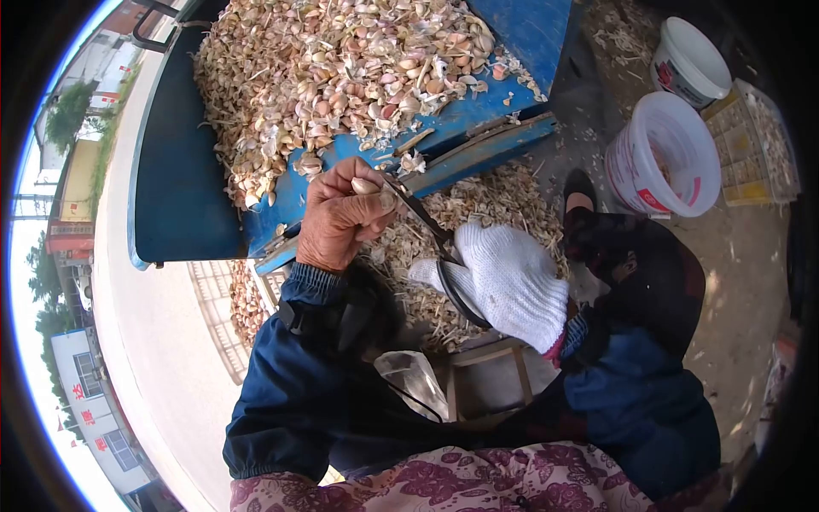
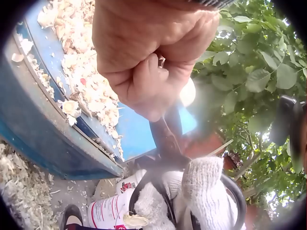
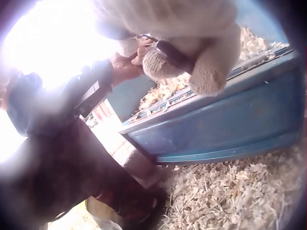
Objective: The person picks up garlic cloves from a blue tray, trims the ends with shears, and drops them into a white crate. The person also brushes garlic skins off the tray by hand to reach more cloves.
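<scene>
My bare left hand (image 1: 337, 220) pinches a pale garlic clove (image 1: 366, 185) between thumb and fingers, over the front edge of a blue metal bin. Dark scissors (image 1: 424, 215) reach up to that hand, their blades right at the fingertips beside the clove. My right hand (image 1: 516, 286), in a white knitted glove, grips the scissors by their black looped handles. In the left wrist view the scissors (image 2: 166, 139) point up at the curled fingers of my left hand (image 2: 151, 62). The right wrist view has the gloved fingers (image 3: 208, 79) around a dark handle (image 3: 175, 56).
Garlic cloves (image 1: 341, 77) are heaped in the blue bin (image 1: 175, 183). Stalk and skin scraps (image 1: 461, 205) pile up below its edge. Two white buckets (image 1: 627, 166) (image 1: 682, 64) and a yellow crate (image 1: 738, 141) stand at the right. A wooden stool frame (image 1: 486, 358) is near my knees.
</scene>
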Demonstrator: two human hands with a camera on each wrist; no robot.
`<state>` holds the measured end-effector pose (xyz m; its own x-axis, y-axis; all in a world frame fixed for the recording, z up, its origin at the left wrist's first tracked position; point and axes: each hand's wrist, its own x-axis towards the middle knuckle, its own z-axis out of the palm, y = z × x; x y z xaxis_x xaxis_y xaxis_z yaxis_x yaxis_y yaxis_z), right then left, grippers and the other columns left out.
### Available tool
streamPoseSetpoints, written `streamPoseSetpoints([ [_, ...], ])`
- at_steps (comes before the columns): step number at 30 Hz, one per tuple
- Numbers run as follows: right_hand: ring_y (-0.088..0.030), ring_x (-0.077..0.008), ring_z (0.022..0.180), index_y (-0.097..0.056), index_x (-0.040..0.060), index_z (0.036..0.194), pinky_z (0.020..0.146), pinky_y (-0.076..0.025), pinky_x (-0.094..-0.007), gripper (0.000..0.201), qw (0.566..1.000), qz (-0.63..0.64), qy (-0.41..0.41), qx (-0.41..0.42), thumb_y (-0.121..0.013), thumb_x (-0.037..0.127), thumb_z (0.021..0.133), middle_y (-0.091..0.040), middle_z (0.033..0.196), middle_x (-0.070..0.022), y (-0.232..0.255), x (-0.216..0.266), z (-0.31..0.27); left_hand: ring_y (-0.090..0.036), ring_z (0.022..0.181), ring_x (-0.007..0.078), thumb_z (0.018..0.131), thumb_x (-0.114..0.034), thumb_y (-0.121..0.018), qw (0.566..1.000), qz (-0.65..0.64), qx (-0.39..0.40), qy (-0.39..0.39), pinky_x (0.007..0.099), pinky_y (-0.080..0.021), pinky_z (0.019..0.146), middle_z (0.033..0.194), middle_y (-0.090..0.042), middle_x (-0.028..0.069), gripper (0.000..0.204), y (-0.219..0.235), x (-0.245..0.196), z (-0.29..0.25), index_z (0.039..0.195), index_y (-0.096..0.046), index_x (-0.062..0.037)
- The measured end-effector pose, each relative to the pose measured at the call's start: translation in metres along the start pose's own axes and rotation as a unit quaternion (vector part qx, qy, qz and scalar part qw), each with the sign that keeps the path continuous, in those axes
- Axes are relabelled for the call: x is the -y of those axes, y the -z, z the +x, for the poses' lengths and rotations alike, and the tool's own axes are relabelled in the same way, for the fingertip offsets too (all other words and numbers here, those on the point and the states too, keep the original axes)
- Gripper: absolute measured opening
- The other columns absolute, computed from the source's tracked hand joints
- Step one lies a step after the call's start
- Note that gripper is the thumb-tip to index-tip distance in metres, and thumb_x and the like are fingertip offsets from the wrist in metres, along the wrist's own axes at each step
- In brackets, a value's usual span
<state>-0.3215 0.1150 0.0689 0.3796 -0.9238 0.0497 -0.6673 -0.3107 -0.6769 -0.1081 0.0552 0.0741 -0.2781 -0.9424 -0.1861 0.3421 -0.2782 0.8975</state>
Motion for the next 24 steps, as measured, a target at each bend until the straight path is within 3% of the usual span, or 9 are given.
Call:
streamPoseSetpoints([
  [7,-0.056,-0.0185,0.044,-0.058,-0.0006,0.073,0.042,-0.043,-0.0334,0.050,0.971,0.226,-0.060,0.046,-0.068,0.047,0.085,-0.050,0.048,-0.0077,-0.007,0.001,-0.003,-0.047,0.047,0.0114,0.076,0.006,-0.069,0.999,-0.005,0.015,0.032,0.0208,-0.028,0.039,0.079,-0.064,0.0205,0.017,0.001,0.009,-0.003,0.089,-0.058,0.0020],
  [9,-0.052,-0.0091,0.044,-0.056,0.0041,0.068,0.038,-0.039,-0.0263,0.047,0.865,0.429,-0.212,0.152,-0.067,0.046,0.087,-0.049,0.049,-0.0012,0.005,0.009,-0.002,-0.046,0.047,0.0119,0.076,0.004,-0.069,0.999,-0.026,0.017,0.045,0.0204,-0.028,0.039,0.081,-0.063,0.0210,0.015,0.002,0.009,-0.005,0.088,-0.059,0.0026],
  [12,-0.051,-0.0080,0.042,-0.053,0.0077,0.064,0.037,-0.037,-0.0228,0.047,0.876,0.406,-0.221,0.135,-0.066,0.046,0.088,-0.049,0.051,0.0010,0.001,-0.001,0.005,-0.045,0.046,0.0110,0.077,0.005,-0.067,0.997,-0.049,0.035,0.047,0.0203,-0.028,0.039,0.080,-0.063,0.0217,0.014,0.013,0.007,-0.013,0.088,-0.059,0.0027],
  [15,-0.053,-0.0146,0.042,-0.052,0.0060,0.063,0.040,-0.040,-0.0298,0.054,0.952,0.215,-0.167,0.140,-0.060,0.053,0.090,-0.051,0.048,-0.0040,-0.002,-0.006,0.010,-0.042,0.046,0.0074,0.078,0.008,-0.061,0.991,0.064,-0.113,-0.025,0.0201,-0.027,0.040,0.076,-0.063,0.0150,0.013,0.052,-0.016,-0.042,0.089,-0.060,0.0026],
  [17,-0.055,-0.0177,0.042,-0.053,0.0051,0.064,0.042,-0.042,-0.0328,0.057,0.975,0.117,-0.134,0.133,-0.057,0.056,0.090,-0.052,0.048,-0.0062,-0.005,-0.007,0.012,-0.039,0.046,0.0039,0.079,0.005,-0.063,0.935,0.157,-0.304,-0.093,0.0188,-0.025,0.041,0.074,-0.060,0.0047,0.009,0.094,-0.029,-0.073,0.086,-0.061,0.0004],
  [19,-0.060,-0.0248,0.049,-0.056,0.0024,0.066,0.048,-0.045,-0.0382,0.060,0.985,0.048,-0.121,0.114,-0.057,0.057,0.088,-0.054,0.050,-0.0120,-0.007,-0.006,0.012,-0.050,0.060,0.0057,0.082,-0.005,-0.065,0.783,0.347,-0.498,-0.138,0.0202,-0.038,0.050,0.076,-0.057,0.0023,0.021,0.162,-0.032,-0.111,0.102,-0.063,0.0018],
  [21,-0.063,-0.0320,0.055,-0.059,-0.0007,0.069,0.052,-0.046,-0.0425,0.061,0.995,-0.007,-0.086,0.057,-0.059,0.058,0.087,-0.056,0.054,-0.0185,-0.011,-0.008,0.010,-0.061,0.105,0.0288,0.076,-0.019,-0.072,0.697,0.471,-0.538,-0.052,0.0338,-0.048,0.089,0.115,-0.063,0.0186,0.061,0.236,-0.037,-0.150,0.126,-0.052,0.0100],
  [22,-0.062,-0.0352,0.056,-0.058,-0.0014,0.068,0.052,-0.046,-0.0431,0.061,0.999,0.008,-0.038,0.038,-0.060,0.057,0.086,-0.055,0.055,-0.0212,-0.008,-0.004,0.010,-0.055,0.118,0.0351,0.075,-0.020,-0.071,0.582,0.612,-0.534,0.035,0.0344,-0.043,0.099,0.127,-0.057,0.0248,0.065,0.252,-0.040,-0.161,0.127,-0.050,0.0111],
  [24,-0.060,-0.0383,0.057,-0.057,-0.0010,0.066,0.052,-0.045,-0.0441,0.062,0.988,0.050,-0.121,0.075,-0.061,0.057,0.085,-0.054,0.056,-0.0231,-0.014,-0.011,0.013,-0.062,0.108,0.0338,0.075,-0.020,-0.070,0.560,0.673,-0.479,0.067,0.0339,-0.047,0.092,0.118,-0.062,0.0243,0.051,0.256,-0.041,-0.155,0.115,-0.060,0.0109],
])
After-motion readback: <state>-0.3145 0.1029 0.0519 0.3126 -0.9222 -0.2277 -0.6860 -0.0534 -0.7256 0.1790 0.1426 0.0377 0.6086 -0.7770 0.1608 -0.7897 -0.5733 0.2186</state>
